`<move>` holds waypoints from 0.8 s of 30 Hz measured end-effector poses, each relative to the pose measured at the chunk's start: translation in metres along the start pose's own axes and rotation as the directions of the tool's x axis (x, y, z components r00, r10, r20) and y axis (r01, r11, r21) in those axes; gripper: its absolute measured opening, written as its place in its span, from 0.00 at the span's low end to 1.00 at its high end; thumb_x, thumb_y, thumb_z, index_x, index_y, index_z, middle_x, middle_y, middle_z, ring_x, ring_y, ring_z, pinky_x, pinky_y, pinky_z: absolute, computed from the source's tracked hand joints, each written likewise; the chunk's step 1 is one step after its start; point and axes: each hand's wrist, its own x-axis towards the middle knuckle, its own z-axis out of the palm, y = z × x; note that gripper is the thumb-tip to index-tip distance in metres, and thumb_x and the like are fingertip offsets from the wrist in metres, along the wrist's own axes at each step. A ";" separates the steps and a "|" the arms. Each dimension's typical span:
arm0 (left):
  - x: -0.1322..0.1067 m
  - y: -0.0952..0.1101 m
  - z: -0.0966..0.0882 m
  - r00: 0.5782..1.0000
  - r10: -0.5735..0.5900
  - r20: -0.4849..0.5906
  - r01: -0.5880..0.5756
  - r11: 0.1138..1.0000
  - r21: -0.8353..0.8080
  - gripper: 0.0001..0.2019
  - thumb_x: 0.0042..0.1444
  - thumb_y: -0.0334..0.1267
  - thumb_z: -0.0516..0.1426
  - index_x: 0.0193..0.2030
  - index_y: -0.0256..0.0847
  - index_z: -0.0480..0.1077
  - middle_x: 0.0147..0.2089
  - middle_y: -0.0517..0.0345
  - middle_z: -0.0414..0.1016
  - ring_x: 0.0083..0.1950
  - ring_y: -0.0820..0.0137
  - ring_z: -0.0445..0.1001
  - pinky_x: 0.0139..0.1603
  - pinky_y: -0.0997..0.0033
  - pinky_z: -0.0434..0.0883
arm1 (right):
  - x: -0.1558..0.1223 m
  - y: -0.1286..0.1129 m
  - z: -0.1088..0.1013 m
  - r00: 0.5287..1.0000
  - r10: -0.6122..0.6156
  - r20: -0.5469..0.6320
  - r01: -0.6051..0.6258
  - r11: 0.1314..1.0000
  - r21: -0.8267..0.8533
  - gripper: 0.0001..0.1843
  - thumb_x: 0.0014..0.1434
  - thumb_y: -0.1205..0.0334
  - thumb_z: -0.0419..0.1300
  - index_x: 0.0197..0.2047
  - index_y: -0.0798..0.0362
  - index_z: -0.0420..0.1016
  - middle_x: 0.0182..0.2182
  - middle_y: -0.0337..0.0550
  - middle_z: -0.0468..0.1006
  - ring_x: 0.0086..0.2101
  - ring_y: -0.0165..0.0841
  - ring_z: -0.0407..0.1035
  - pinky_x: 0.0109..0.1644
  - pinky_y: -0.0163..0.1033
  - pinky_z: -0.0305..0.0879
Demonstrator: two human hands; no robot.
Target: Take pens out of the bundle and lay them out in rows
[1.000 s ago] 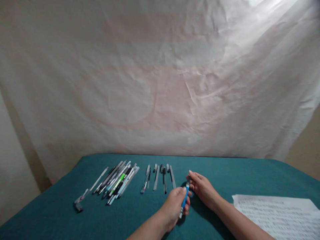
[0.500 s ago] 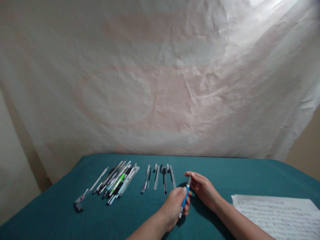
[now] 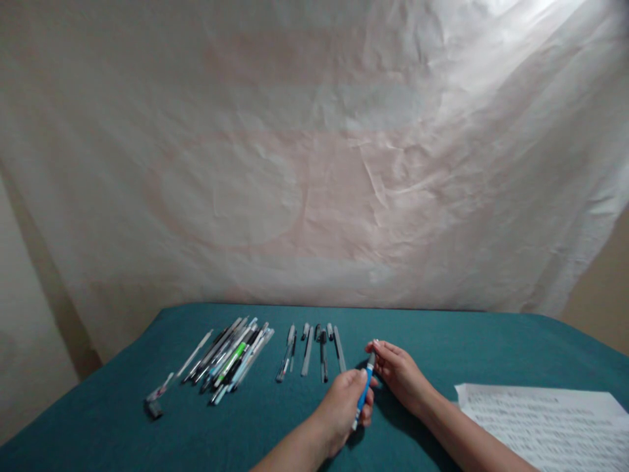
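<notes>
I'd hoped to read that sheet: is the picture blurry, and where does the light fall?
Head view: the writing on the paper is too blurred to read; same view: the backdrop is brightest at upper right, with shadow beside the right hand.

Count: hands, 2: left hand (image 3: 339, 408), right hand (image 3: 401, 375). Blue pen (image 3: 364, 393), 1, in the left hand. Middle row: long pen pieces (image 3: 307, 354), 5; small caps (image 3: 305, 331) at their far ends, apparently 4. Pen pile (image 3: 253, 360), left: overlapped, total not readable; bright green pen (image 3: 238, 353) within, 1. Slim white stick (image 3: 195, 354), left of pile, 1. Crumpled grey piece (image 3: 154, 409), near left, 1. Written sheet (image 3: 540, 426), right, 1.
</notes>
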 end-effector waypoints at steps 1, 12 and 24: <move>0.000 0.000 0.000 1.000 -0.001 0.004 0.001 1.000 -0.004 0.18 0.50 0.52 0.47 0.35 0.36 0.61 0.22 0.66 0.59 0.17 0.83 0.54 0.19 0.78 0.49 | 0.000 -0.001 0.000 1.000 -0.001 0.003 0.001 1.000 0.006 0.10 0.49 0.58 0.59 0.30 0.57 0.73 0.25 0.40 0.69 0.23 0.25 0.59 0.25 0.30 0.58; -0.002 0.002 0.001 1.000 -0.006 0.007 0.006 1.000 -0.021 0.18 0.50 0.51 0.47 0.36 0.36 0.60 0.22 0.66 0.58 0.16 0.84 0.52 0.18 0.79 0.48 | 0.001 -0.002 -0.001 0.999 0.021 0.028 -0.022 1.000 0.019 0.11 0.50 0.58 0.57 0.34 0.56 0.74 0.30 0.42 0.72 0.25 0.26 0.61 0.29 0.31 0.60; -0.001 0.002 -0.002 0.999 -0.020 0.034 0.020 1.000 0.012 0.19 0.49 0.53 0.48 0.36 0.36 0.61 0.22 0.67 0.58 0.16 0.84 0.52 0.19 0.79 0.47 | 0.001 0.002 0.000 0.998 0.009 -0.066 -0.008 1.000 0.004 0.12 0.47 0.55 0.60 0.27 0.56 0.73 0.23 0.37 0.71 0.21 0.25 0.62 0.24 0.30 0.59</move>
